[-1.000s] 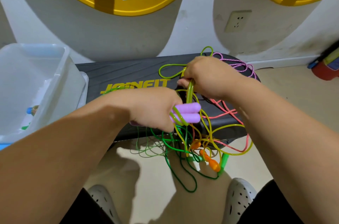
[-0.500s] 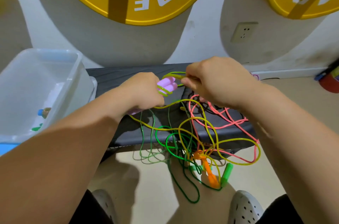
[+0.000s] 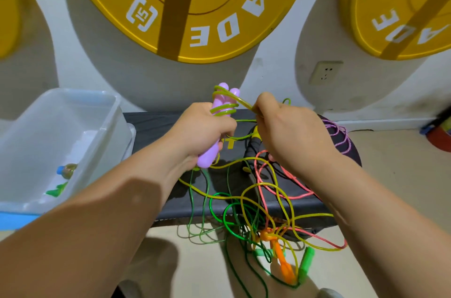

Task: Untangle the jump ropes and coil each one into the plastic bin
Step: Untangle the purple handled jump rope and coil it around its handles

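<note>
Bright, even indoor light; wide-angle view, sharp in the middle.
Light falls from above: the yellow plates (image 3: 195, 5) throw broad grey shadows down the wall (image 3: 275, 73). A soft shadow edge crosses the left forearm (image 3: 97, 212), and a dark patch lies on the floor (image 3: 402, 175) beneath it. The bin (image 3: 73, 112) looks pale and washed out. The edges bend and smear; the red thing (image 3: 439, 136) at right is blurred.
</note>
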